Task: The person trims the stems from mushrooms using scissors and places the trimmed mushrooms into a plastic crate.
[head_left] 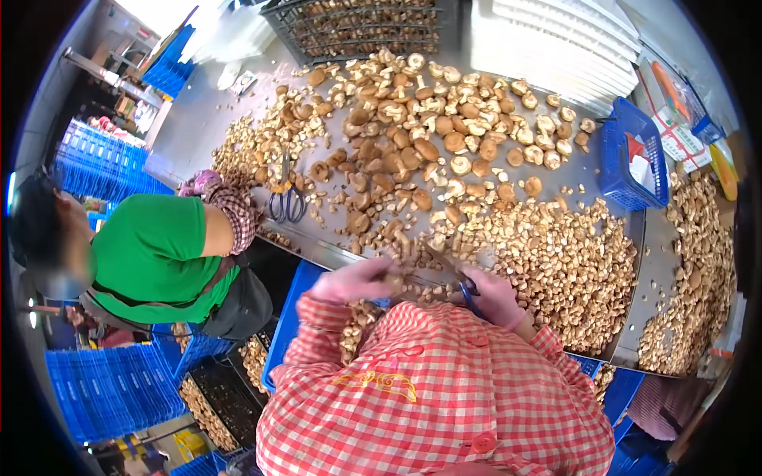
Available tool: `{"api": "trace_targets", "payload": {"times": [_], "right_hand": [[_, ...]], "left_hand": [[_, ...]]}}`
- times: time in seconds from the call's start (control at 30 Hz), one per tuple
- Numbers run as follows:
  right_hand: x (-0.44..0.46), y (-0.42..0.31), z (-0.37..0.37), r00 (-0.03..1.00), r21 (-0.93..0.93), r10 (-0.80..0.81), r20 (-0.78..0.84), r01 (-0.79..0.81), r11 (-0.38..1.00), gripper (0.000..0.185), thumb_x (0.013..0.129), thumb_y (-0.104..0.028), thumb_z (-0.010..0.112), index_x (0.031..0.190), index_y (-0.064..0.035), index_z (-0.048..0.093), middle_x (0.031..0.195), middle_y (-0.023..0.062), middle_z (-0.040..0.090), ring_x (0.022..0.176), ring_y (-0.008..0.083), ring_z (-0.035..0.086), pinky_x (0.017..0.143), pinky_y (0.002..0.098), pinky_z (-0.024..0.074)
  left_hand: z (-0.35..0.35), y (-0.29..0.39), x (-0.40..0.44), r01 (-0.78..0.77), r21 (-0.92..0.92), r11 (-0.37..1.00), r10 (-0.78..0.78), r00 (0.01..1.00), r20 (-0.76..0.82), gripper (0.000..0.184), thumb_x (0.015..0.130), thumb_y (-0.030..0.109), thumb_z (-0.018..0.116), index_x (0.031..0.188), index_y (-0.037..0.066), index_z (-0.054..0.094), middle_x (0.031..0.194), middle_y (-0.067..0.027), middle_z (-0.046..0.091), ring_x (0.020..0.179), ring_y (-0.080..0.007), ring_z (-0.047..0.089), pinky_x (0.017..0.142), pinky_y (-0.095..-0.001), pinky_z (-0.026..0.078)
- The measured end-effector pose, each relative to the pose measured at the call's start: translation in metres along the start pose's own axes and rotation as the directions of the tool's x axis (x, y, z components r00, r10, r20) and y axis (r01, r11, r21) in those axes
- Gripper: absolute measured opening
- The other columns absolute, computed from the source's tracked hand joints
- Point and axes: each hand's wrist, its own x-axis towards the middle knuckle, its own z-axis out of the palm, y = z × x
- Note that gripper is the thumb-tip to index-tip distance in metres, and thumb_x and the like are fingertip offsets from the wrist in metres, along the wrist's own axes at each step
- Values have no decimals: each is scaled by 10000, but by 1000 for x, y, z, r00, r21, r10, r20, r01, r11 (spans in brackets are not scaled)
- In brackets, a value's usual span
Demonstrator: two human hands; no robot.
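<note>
My right hand [494,299], in a pink glove, is closed around the blue handles of a pair of scissors [470,295]. Their dark blades point up and left over the table's near edge. My left hand [353,282], also gloved in pink, is to the left of the blades and smeared by motion. Its fingers look closed on a small brownish mushroom [394,279], which is partly hidden and blurred. In front of both hands lie loose mushrooms [397,143] with brown caps. A thick heap of small cut stems [563,270] spreads to the right.
A co-worker in a green shirt [151,250] stands at the left, near other scissors [287,205] on the metal table [190,135]. A black crate [361,32] of mushrooms and white stacked trays [548,47] stand at the back. A blue basket [635,163] is at the right.
</note>
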Motion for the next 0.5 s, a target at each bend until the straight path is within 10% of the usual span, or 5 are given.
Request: {"api": "trace_targets", "payload": {"times": [0.13, 0.2, 0.33, 0.5], "right_hand": [[2, 10, 2, 981, 56, 151, 118, -159, 986, 616, 755, -473, 753, 1220, -106, 585, 916, 125, 684, 772, 285, 680, 636, 359, 519], [7, 10, 4, 980, 48, 172, 99, -177, 983, 635, 744, -503, 749, 1215, -108, 592, 931, 132, 687, 804, 292, 680, 653, 359, 520], [17, 1, 7, 985, -38, 90, 144, -86, 996, 643, 748, -515, 738, 1210, -90, 597, 1040, 141, 682, 886, 301, 678, 727, 354, 533], [14, -3, -1, 953, -15, 210, 217, -211, 977, 632, 735, -473, 772, 1222, -113, 592, 1029, 132, 684, 889, 285, 681, 745, 349, 542]], "left_hand": [[-36, 10, -79, -136, 102, 986, 126, 988, 94, 699, 856, 567, 639, 1189, -46, 598, 1144, -159, 639, 1097, -248, 587, 958, -373, 440], [-35, 7, -86, -133, -124, 983, 119, 987, -111, 567, 882, 409, 678, 1218, -36, 576, 1133, -118, 647, 1090, -186, 579, 943, -336, 452], [-40, -29, -16, 200, 309, 930, 162, 531, -832, 416, 884, 251, 613, 1230, 25, 562, 1063, -212, 650, 990, -339, 632, 880, -399, 486], [-47, -57, 54, 423, 383, 821, 211, 400, -892, 382, 836, 223, 634, 1172, 49, 585, 991, -247, 641, 915, -432, 610, 823, -477, 494]]}}
